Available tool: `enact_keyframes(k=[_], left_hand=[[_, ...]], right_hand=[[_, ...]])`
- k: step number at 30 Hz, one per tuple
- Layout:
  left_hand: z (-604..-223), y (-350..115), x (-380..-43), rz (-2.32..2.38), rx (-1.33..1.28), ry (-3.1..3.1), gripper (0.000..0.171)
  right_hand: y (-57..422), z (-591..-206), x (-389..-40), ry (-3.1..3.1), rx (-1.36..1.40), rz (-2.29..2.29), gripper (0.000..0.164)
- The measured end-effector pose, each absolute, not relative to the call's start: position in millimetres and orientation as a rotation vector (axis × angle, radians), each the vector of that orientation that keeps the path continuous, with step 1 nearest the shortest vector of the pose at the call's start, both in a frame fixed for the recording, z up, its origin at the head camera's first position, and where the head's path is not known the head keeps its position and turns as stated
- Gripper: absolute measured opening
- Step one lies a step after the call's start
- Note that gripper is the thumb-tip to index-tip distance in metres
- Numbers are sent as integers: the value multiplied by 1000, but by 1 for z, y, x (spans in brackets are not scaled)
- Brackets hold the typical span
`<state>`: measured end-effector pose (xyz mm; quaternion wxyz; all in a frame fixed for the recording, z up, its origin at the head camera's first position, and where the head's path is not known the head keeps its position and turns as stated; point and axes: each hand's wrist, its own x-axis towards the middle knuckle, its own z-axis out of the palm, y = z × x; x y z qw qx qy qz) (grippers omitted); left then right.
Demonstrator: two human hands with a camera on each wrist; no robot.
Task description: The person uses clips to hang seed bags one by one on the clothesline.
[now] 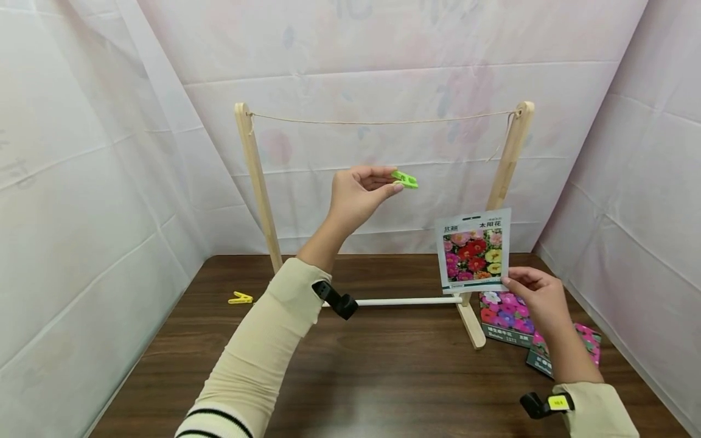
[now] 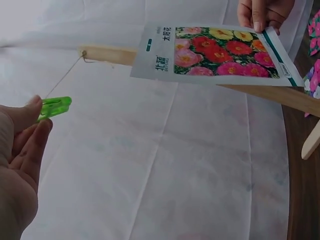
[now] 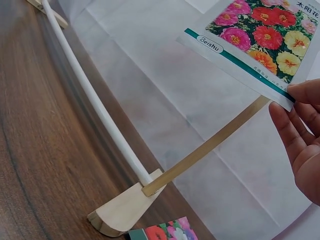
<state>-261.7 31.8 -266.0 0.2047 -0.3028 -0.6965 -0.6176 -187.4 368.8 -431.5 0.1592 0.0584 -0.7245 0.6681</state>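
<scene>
Between thumb and fingers, my left hand pinches a green clothespin, held in the air below the string. The left wrist view shows that clothespin at the fingertips. My right hand grips a flower seed packet by its lower right corner, in front of the right wooden post. Its printed front, with red, pink and yellow flowers, faces me. In the right wrist view the thumb lies on the corner of the packet. Packet and clothespin are apart.
A wooden frame has a left post, a right post and a white bottom rod. Two more seed packets lie on the brown table at right. A yellow clothespin lies at left. White cloth surrounds the table.
</scene>
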Motion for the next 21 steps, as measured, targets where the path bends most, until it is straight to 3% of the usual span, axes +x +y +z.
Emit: enact_keyframes(k=[9, 21], left_hand=[[-246, 40, -263, -1699, -838, -1861, 14], [-216, 54, -274, -1732, -793, -1695, 16]], right_hand=[[368, -427, -190, -2032, 174, 1949, 7], [362, -419, -197, -2028, 118, 1927, 8]])
